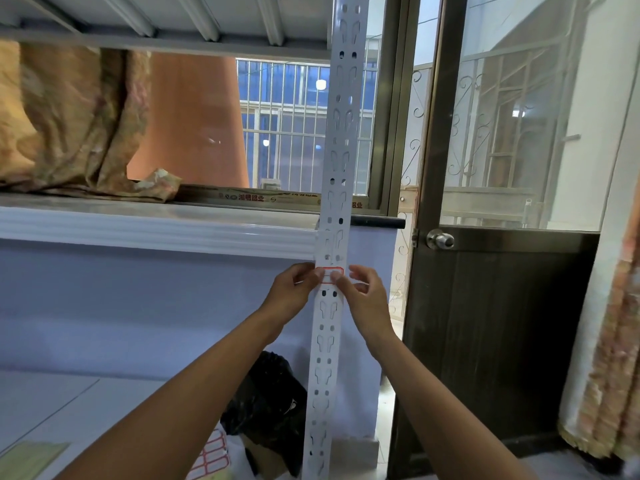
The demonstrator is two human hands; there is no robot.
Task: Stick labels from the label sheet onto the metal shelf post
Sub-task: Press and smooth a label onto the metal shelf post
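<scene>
Metal shelf post point(335, 188): white, upright, slightly leaning in the wide view, punched along its length with paired round holes and keyhole slots in two columns. One label point(331, 274) sits across its face just below the level of the white shelf edge point(156, 233); it is white with a red border and rounded corners, and any writing on it cannot be made out. Left hand point(294, 294) presses the label's left end with the thumb, fingers curled narrow; right hand point(365, 299) presses the right end with a fingertip, the other fingers loosely bent. Both hands touch label and post; neither grips anything else. Label sheet point(211, 455): lies low down, left of the post's foot, partly hidden behind the left forearm; several red-bordered labels show on it, exact count cannot be told. Beside it, one black plastic bag point(266, 407) sits against the post, with a cardboard piece point(266, 459) under it. On the shelf above: one bundle of patterned fabric point(72, 123). Behind the post: one barred window point(294, 126). To the right: one dark door point(485, 323) with one round metal knob point(440, 239), and one patterned curtain point(609, 358) at the far edge. Count: two hands, one post, one stuck label, one sheet.
</scene>
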